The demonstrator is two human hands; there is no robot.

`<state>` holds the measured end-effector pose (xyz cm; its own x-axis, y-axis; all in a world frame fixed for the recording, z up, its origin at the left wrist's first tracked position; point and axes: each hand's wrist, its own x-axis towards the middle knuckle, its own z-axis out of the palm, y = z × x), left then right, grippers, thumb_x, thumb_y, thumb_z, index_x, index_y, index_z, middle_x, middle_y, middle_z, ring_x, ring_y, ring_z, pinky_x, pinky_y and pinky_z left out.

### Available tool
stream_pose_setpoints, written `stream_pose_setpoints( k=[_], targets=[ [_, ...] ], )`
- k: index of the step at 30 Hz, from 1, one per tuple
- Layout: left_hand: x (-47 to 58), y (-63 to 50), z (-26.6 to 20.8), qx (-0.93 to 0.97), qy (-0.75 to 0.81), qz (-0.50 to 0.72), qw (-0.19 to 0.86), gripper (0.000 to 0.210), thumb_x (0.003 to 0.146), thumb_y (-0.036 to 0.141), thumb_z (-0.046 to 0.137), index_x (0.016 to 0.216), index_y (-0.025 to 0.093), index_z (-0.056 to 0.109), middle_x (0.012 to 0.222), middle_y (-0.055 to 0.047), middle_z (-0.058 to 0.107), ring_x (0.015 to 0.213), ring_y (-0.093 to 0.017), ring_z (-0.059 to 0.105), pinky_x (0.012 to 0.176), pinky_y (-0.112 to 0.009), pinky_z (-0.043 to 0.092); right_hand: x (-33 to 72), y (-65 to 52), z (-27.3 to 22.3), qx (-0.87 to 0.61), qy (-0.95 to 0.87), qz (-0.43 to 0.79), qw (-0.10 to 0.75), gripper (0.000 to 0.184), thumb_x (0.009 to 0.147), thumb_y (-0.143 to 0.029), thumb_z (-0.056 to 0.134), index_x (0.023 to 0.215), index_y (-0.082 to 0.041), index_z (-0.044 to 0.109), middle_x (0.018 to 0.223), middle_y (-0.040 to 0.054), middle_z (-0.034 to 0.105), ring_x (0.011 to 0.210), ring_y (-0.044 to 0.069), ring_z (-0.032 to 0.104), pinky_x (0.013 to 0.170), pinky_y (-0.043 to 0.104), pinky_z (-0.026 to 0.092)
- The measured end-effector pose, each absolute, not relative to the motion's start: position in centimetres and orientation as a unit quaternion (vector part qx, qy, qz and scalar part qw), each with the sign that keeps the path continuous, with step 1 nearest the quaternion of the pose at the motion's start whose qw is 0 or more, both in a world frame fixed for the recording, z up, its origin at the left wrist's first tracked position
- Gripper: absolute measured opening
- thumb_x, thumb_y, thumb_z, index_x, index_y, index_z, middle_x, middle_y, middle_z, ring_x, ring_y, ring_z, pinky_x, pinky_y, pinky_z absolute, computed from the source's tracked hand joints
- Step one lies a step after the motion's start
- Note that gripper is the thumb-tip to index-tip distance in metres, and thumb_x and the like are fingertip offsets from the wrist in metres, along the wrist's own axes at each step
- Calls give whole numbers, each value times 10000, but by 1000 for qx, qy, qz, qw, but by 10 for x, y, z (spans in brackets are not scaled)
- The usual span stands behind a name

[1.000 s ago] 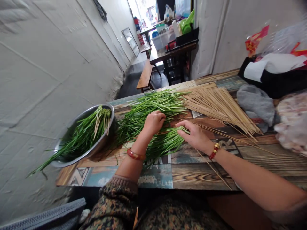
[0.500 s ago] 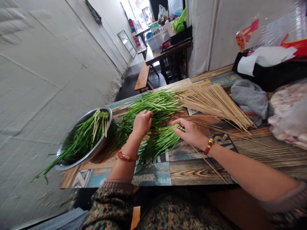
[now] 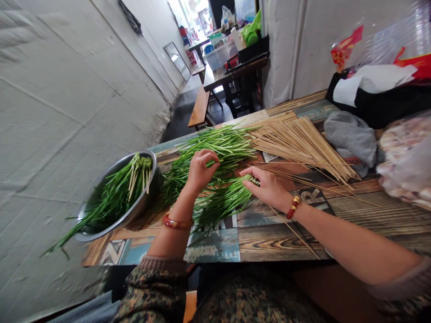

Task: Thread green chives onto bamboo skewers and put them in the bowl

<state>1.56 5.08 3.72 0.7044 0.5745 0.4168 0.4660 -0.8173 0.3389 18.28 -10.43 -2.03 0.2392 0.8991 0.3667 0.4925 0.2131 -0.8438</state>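
My right hand [image 3: 266,185] is closed round the pale cut ends of a bunch of garlic chives [image 3: 229,197] lying on the table, thumb in front and fingers behind. Over the larger pile of chives [image 3: 220,141], my left hand [image 3: 203,168] is curled, with thumb and index finger bent towards each other in a pinch. Whatever may be between those tips is too small to make out. Thin bamboo skewers [image 3: 303,146] lie fanned out beyond my right hand, and a few loose ones are near its wrist.
At the left a metal basin [image 3: 126,220] holds skewered chives, some hanging over its rim. A grey plastic bag [image 3: 350,137] and a clear bag of pale pieces [image 3: 407,161] are at the right, below a black container [image 3: 387,105]. A wooden bench [image 3: 200,106] stands beyond the patterned table [image 3: 279,242].
My left hand has shifted slightly up and right over the pile, and its fingers have uncurled somewhat. My right hand stays at the bunch of chives.
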Motion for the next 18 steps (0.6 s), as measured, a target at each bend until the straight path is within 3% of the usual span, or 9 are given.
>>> stream_pose_setpoints(
  k=[8, 18],
  targets=[
    [47, 22, 22, 778, 284, 251, 500, 163, 782, 265, 631, 891, 150, 594, 659, 6, 652, 569, -110, 605, 575, -230, 474, 184, -105, -14, -599, -574, 188, 526, 194, 845, -226, 544, 1000, -196, 656, 890, 39, 718, 779, 175, 651, 738, 287, 481],
    [41, 17, 12, 750, 284, 263, 536, 169, 731, 292, 718, 710, 128, 678, 783, -46, 678, 726, -128, 601, 703, -249, 479, 186, -104, -14, -618, -568, 194, 508, 209, 838, -225, 560, 1018, -196, 661, 927, 42, 731, 797, 182, 662, 750, 297, 495]
  ],
)
